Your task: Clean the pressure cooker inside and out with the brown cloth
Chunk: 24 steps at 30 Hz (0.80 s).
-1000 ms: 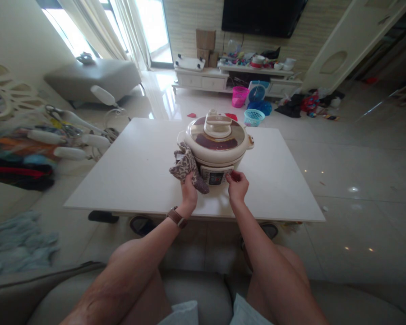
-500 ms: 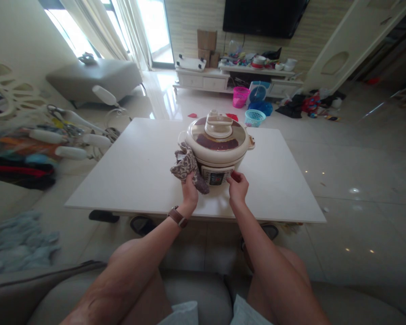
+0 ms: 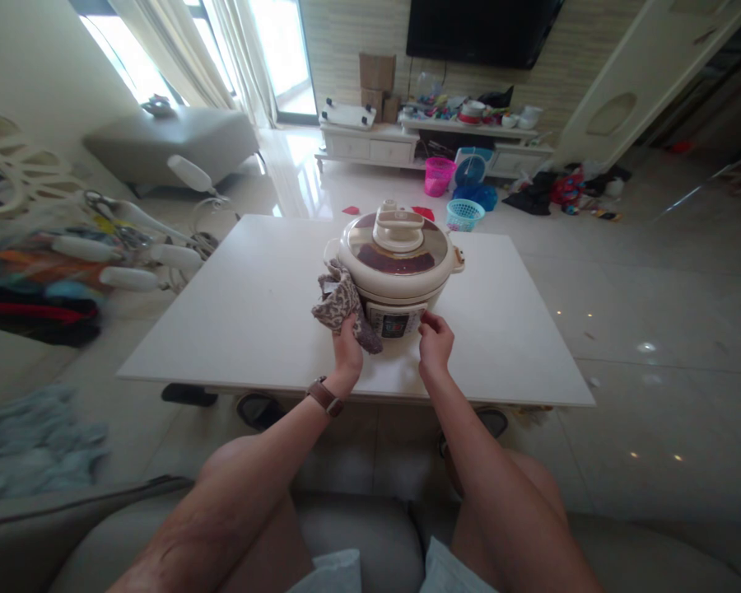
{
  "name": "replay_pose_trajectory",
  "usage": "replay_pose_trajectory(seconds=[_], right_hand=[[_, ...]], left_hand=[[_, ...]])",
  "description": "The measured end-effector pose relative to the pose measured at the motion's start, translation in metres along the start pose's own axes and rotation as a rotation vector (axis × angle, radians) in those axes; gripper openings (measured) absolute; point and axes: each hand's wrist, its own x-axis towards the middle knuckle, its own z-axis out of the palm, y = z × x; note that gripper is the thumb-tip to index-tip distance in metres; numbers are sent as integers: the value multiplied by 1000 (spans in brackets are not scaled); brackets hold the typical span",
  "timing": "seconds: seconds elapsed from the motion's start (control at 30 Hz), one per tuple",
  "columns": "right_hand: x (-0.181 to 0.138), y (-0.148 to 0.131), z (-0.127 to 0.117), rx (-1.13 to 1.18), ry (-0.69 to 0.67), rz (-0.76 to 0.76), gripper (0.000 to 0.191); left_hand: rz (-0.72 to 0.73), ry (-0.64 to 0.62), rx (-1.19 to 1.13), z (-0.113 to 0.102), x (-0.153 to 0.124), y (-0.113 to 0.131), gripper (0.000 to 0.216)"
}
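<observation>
A cream electric cooker (image 3: 397, 265) with a brown lid panel and a knob on top stands on the white low table (image 3: 253, 305). My left hand (image 3: 347, 349) is closed on a patterned brown cloth (image 3: 341, 301) pressed against the cooker's left front side. My right hand (image 3: 435, 342) sits at the cooker's front right, just beside the control panel, with its fingers curled in a pinch; what they hold, if anything, is hidden. A brown watch strap is on my left wrist. My bare knees show below.
I sit on a grey sofa (image 3: 358, 535) facing the table. Clutter and white appliance parts (image 3: 123, 247) lie on the left. A TV stand (image 3: 432, 140), pink and blue baskets (image 3: 463, 212) and scattered items are on the glossy floor behind.
Hardly any change: my right hand has shifted slightly at the cooker's front right edge, and the left hand keeps the cloth against the cooker.
</observation>
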Motion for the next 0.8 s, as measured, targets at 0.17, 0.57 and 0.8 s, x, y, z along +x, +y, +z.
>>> replay_pose_trajectory(seconds=[0.17, 0.57, 0.8], right_hand=[[0, 1, 0, 19, -4, -7, 34], [-1, -1, 0, 2, 1, -13, 35], [-1, -1, 0, 12, 0, 0, 36]], left_hand=[[-13, 10, -25, 1, 1, -1, 21], [-21, 9, -32, 1, 1, 0, 16], [-35, 22, -31, 2, 0, 0, 16]])
